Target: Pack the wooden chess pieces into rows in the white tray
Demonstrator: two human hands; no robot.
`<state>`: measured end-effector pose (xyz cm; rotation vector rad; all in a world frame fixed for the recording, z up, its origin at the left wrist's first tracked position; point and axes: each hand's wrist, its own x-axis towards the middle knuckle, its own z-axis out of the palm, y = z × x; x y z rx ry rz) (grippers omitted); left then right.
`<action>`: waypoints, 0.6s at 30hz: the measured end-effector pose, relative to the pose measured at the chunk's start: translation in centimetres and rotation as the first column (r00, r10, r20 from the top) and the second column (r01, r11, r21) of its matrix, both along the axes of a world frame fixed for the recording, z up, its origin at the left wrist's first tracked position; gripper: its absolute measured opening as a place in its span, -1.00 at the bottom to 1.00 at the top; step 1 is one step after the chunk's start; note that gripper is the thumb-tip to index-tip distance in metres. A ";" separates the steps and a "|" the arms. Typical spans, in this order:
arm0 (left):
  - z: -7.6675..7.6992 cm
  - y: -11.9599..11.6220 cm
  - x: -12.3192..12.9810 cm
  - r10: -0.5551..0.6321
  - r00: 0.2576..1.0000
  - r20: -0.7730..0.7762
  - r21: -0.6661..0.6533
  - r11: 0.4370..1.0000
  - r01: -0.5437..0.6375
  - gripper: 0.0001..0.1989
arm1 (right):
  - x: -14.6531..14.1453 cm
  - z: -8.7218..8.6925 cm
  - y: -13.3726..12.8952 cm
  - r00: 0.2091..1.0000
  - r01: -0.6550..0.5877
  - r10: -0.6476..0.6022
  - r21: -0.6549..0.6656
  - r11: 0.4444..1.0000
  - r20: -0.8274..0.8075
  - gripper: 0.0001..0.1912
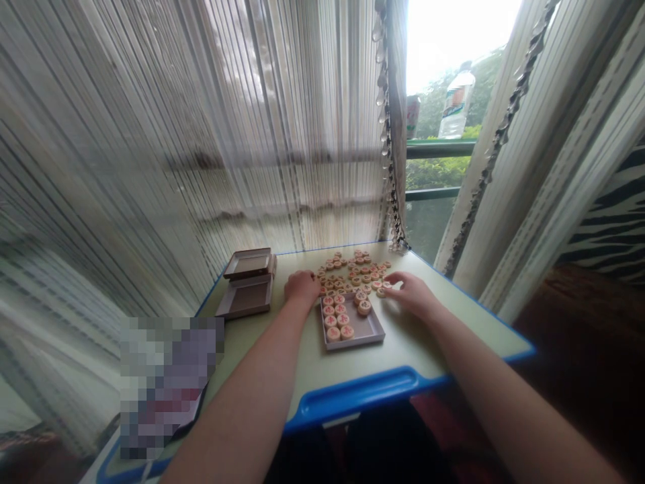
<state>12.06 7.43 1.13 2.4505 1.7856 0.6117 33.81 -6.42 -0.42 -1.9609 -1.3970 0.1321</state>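
Observation:
Round wooden Chinese chess pieces [355,271] with carved characters lie loosely grouped on the table. Closer to me is a shallow open box tray [371,330]. Two columns of red-marked pieces [330,320] fill its left side, and a few more pieces [363,307] sit at its upper right. My left hand [302,288] rests at the left edge of the loose group, fingers curled inward; whatever they hold is hidden. At the group's right edge, my right hand [412,294] has thumb and fingertips around one Chinese chess piece [387,286].
Two more shallow box parts [246,296] stand at the table's left. A blurred-out flat object [171,390] lies at the near left corner. The pale table [484,336] has a blue rim. Curtains [282,134] hang behind; a bottle [457,101] and a can [412,115] stand by the window.

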 end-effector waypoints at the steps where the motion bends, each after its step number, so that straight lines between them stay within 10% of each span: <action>1: 0.1 0.0 0.1 0.013 1.000 -0.021 -0.003 1.000 -0.013 -0.68 | 0.0 -0.1 0.1 1.000 0.016 -0.017 0.034 0.999 0.018 -0.69; 8: -0.1 0.6 0.1 -0.029 0.996 0.087 -0.033 0.999 0.032 -0.64 | -0.7 -1.4 1.1 0.952 -0.180 0.155 0.072 0.981 0.265 -0.76; 18: 0.0 0.8 -0.4 0.125 0.974 0.191 0.022 0.991 -0.132 -0.63 | -0.6 -1.2 2.0 0.958 -0.261 0.228 0.202 0.944 0.173 -0.79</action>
